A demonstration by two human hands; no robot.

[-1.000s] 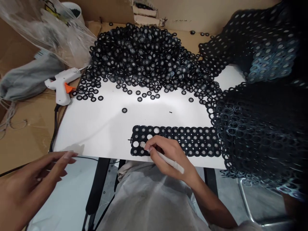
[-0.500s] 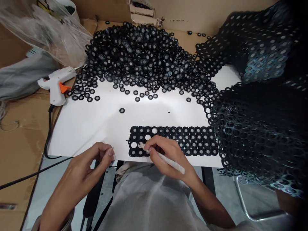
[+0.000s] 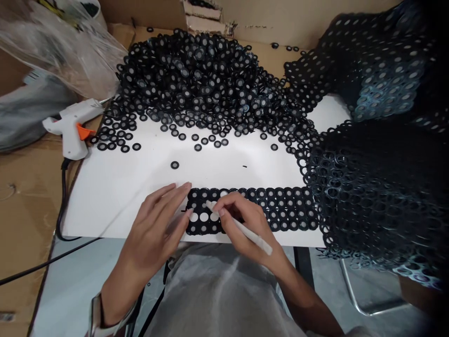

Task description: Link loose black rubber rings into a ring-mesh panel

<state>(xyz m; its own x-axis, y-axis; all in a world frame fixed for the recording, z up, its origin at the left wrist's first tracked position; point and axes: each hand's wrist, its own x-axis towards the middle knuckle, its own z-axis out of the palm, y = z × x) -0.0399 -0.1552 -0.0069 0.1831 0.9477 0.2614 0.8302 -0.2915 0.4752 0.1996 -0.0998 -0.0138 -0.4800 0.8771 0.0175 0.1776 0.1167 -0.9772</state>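
A strip of joined black rings lies along the front of the white board, most rings showing grey centres and a few showing white. My right hand grips a white pen-like stick, its tip down on the strip near the left end. Flat and with fingers extended, my left hand touches the strip's left edge with its fingertips and thumb. One loose black ring rests on the board above my left hand.
A large heap of black rings covers the back of the board. At left lies a white glue gun with an orange trigger, beside a clear plastic bag. Linked black ring mesh is piled at right, near a metal chair frame.
My left hand has moved right and opened from a pinch, now touching the strip's left end. The stick's tip has shifted slightly up and right. More white centres show in the strip's third row.
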